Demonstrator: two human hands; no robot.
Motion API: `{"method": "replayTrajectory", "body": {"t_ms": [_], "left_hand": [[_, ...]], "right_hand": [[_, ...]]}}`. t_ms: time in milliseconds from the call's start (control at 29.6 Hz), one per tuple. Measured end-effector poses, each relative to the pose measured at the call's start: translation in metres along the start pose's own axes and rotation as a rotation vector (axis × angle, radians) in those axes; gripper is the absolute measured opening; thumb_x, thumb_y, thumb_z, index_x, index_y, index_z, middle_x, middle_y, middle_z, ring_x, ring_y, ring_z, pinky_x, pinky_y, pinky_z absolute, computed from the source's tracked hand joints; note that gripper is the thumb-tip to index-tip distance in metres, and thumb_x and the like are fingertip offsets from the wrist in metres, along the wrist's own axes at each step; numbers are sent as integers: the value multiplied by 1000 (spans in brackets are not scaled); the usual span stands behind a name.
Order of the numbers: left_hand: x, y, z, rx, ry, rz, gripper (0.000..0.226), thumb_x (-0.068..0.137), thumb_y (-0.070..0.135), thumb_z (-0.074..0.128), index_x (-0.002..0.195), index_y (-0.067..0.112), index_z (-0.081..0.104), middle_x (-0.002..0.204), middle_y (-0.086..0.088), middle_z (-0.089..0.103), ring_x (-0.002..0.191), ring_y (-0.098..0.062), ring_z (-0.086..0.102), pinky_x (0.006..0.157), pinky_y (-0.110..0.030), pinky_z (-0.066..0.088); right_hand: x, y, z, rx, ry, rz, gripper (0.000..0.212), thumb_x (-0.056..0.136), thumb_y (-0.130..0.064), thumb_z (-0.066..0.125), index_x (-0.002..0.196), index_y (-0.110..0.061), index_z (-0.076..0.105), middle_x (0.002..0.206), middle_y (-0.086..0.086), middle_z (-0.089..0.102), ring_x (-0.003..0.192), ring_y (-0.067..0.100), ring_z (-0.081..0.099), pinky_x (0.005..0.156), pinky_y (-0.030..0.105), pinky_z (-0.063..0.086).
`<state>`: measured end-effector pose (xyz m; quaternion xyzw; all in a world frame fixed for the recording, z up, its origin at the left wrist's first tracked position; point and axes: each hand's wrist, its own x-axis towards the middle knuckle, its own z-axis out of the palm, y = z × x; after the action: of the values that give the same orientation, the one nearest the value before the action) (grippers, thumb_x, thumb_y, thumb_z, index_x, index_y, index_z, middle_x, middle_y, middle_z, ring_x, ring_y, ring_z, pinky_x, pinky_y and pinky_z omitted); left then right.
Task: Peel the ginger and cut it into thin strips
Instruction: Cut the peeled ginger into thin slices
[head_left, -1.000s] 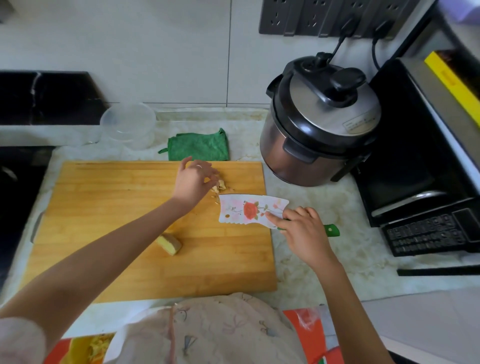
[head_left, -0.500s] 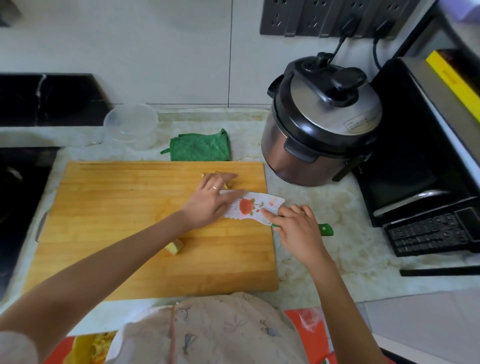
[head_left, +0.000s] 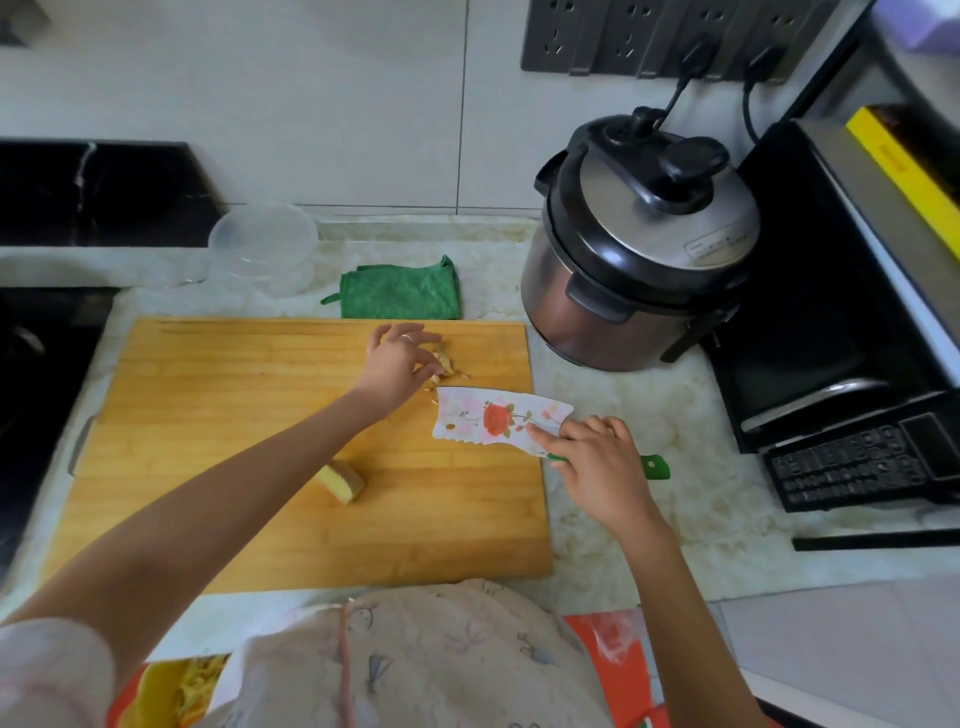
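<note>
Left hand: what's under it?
Visible: ginger scraps on the board, poking out beside the left hand. Whatever lies beneath the palm is covered.

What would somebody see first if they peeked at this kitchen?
Probably the flowery knife, held by the right hand at the right edge of the wooden cutting board. Next, the left hand at a little pile of ginger scraps near the far edge, and the yellow ginger chunk lying alone mid-board.
</note>
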<state>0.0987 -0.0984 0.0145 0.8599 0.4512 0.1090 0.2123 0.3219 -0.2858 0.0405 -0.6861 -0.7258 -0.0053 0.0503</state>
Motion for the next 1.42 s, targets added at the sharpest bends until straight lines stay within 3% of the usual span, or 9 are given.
{"method": "replayTrajectory", "body": {"t_ms": [236,439,608,743,912,1047,1115,1250,1419], "left_hand": [[3,11,-1,-187,51,-147,42,81,6,71,61,27,41,74,3,56,72,-23,55,57,-30,40],[0,3,-8,-2,-142,2,31,80,8,74,109,17,71,116,-2,67,111,-25,55,88,-37,46],[2,5,-11,-12,-80,-218,30,81,29,75,64,17,54,67,5,57,71,-19,54,48,-25,29],[-3,0,-20,41,-148,-62,8,85,19,72,93,17,73,106,1,68,99,-23,61,75,-31,47],[-26,-10,-29,-13,-68,-256,48,92,48,57,58,15,54,58,-2,56,57,-22,53,50,-29,35],[-75,-47,-41,-174,-53,-165,11,91,16,64,99,16,72,112,-5,67,104,-22,61,87,-30,44],[-110,-64,-41,-191,-147,-87,37,83,-4,63,113,17,68,125,-1,59,115,-15,54,96,-22,38],[-154,-69,-29,-224,-207,-18,67,67,-20,47,122,14,65,130,8,49,116,2,43,93,2,25],[-171,-70,-17,-269,-92,-46,51,71,1,46,115,14,69,121,3,62,112,-6,53,96,-11,36]], "right_hand": [[-11,-1,-2,73,-117,126,53,82,-15,67,130,-36,56,103,-9,65,88,20,55,84,32,30],[-15,-7,-3,160,-154,189,52,90,-17,57,137,-38,47,114,-8,63,99,21,54,87,33,32],[-16,-14,0,202,-181,252,51,92,-20,53,139,-39,43,127,-10,58,106,21,51,86,33,32],[-15,-22,0,289,-219,304,50,95,-22,52,141,-40,40,135,-9,53,112,20,49,87,32,37],[-12,-39,-2,554,-246,340,48,96,-23,51,141,-37,41,127,-7,58,108,16,55,77,26,46],[-10,-60,2,879,-251,454,43,97,-23,49,139,-32,47,113,-22,61,87,17,66,70,32,53],[-9,-70,4,967,-261,462,40,97,-25,47,136,-30,51,101,-25,63,96,22,64,80,41,52],[-3,-91,1,1044,-289,429,35,95,-21,49,129,-29,58,94,-27,64,98,23,63,83,44,51],[3,-112,2,1101,-288,448,35,94,-16,51,127,-23,59,91,-26,65,80,10,62,70,34,50]]}}
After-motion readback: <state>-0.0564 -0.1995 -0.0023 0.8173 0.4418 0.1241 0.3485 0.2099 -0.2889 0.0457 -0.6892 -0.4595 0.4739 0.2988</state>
